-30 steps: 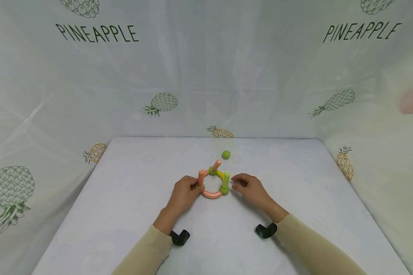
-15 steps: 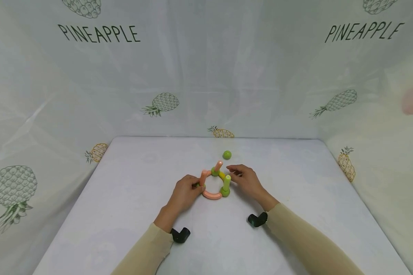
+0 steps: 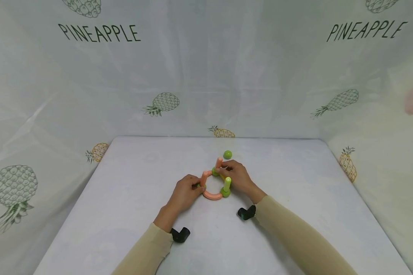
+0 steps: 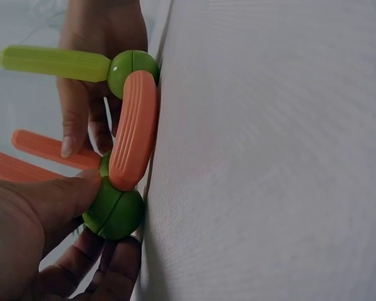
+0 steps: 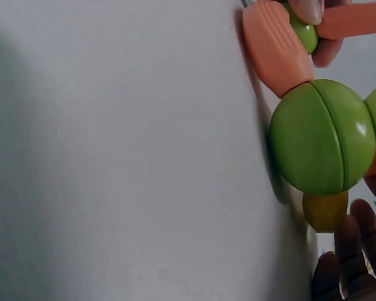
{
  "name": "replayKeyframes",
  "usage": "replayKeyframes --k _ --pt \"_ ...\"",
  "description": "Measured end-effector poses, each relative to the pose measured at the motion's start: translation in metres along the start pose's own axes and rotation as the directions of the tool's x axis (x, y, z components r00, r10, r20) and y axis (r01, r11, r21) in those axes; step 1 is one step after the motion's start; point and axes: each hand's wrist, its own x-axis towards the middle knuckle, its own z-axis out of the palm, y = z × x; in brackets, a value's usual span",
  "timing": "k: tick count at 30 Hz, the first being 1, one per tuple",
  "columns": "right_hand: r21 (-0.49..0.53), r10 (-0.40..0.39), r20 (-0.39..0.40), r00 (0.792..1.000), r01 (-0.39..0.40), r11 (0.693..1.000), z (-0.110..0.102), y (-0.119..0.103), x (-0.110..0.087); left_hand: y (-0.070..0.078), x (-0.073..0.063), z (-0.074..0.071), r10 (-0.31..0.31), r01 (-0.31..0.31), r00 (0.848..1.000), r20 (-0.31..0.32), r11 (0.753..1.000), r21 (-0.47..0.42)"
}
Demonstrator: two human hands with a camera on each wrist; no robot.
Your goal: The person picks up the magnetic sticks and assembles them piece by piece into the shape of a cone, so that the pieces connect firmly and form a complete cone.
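A small ring of toy building pieces lies on the table: green balls joined by curved orange pieces (image 3: 212,196) and a partly hidden yellow one (image 5: 326,212). Three rods stand up from the balls. My left hand (image 3: 186,193) holds the ring's left green ball (image 4: 114,210), thumb on top and fingers beneath, beside its orange rod (image 3: 204,178). At the far side, my right hand (image 3: 236,175) has thumb and fingers at the far orange rod (image 3: 219,162), just above its green ball (image 3: 215,171). The lime rod (image 3: 227,184) rises from the near right ball (image 5: 323,137), untouched.
One loose green ball (image 3: 227,154) sits beyond the ring, close past the right hand's fingers. The white table (image 3: 151,152) ends at a back edge against a hanging pineapple-print sheet (image 3: 206,76).
My right hand has moved from beside the lime rod away from me and leftward to the far orange rod, which now stands more upright. The left hand keeps its hold.
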Motion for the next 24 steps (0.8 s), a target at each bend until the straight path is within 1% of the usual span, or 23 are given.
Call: replayKeyframes --k 3,10,18,24 --pt "-0.013 0.004 -0.008 1.000 -0.004 1.000 0.0024 0.0003 0.0016 0.0006 -0.0003 -0.0006 0.009 -0.009 1.000 -0.001 1.000 0.003" --pt "-0.118 -0.013 0.017 1.000 0.015 0.993 0.0065 -0.0001 0.0054 -0.0009 -0.0001 -0.0005 0.010 -0.010 1.000 0.001 1.000 0.004" --pt "-0.114 -0.014 -0.005 1.000 0.013 0.993 0.0077 -0.0001 0.0063 -0.0025 0.0005 0.0011 0.002 -0.002 1.000 -0.001 1.000 -0.008" --pt "-0.127 0.017 0.001 1.000 -0.016 0.992 0.0089 -0.0010 0.0082 -0.0021 0.0001 0.0016 -0.004 0.004 1.000 -0.003 1.000 -0.016"
